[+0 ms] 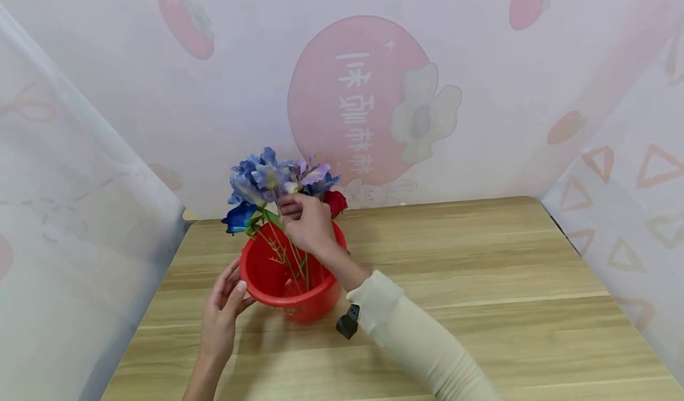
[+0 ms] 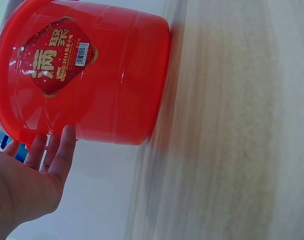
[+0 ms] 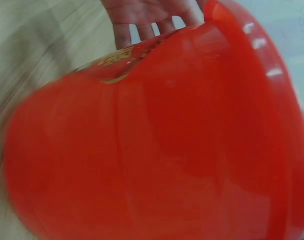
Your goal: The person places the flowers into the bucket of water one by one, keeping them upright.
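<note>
A red plastic bucket (image 1: 312,312) stands upright on the wooden table, with several long-stemmed flowers in it. My left hand (image 1: 220,312) rests against the bucket's left side, its thumb at the rim; the left wrist view has its fingers (image 2: 64,150) nearly straight along the wall. Over the bucket's mouth, my right hand (image 1: 310,223) pinches a thin stem just below the blooms. Pale blue flowers (image 1: 262,172) and a purple flower (image 1: 312,174) stand above that hand. A deep blue rose (image 1: 240,218) leans out left, and a red rose (image 1: 335,203) shows behind the right hand.
The wooden table (image 1: 481,282) stretches to the right of the bucket. A printed cloth backdrop (image 1: 481,151) rises behind its far edge, with cloth walls on both sides. A black device (image 1: 348,322) hangs at the right wrist. The bucket carries a label (image 2: 46,57).
</note>
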Tool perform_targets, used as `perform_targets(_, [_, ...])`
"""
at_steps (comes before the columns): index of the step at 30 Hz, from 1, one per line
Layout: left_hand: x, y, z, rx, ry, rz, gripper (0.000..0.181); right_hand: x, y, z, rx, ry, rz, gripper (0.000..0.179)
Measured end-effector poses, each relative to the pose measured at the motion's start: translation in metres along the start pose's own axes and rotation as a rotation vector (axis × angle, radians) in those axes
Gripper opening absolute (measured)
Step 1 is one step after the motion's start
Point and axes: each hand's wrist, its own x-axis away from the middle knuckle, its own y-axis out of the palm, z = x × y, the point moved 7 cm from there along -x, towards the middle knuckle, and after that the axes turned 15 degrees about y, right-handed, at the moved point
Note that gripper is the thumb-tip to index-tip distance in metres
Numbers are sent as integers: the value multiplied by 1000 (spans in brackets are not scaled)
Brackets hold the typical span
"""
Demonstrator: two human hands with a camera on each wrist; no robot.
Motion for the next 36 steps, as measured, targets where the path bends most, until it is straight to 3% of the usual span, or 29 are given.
perform_targets(8, [1, 1, 1, 5, -6, -6, 51, -1, 4, 10, -10, -14, -9, 30])
perform_targets(21, [-1, 1, 1, 4, -3, 3, 51, 2, 0, 7, -8, -50, 10, 29])
perform_targets(29, [0, 2, 2, 8, -16, 7, 51, 13, -8, 7, 23, -38, -24, 35])
perform_targets(36, [-1, 3, 3, 7, -14, 10, 51, 21, -18, 9, -18, -42, -59, 36])
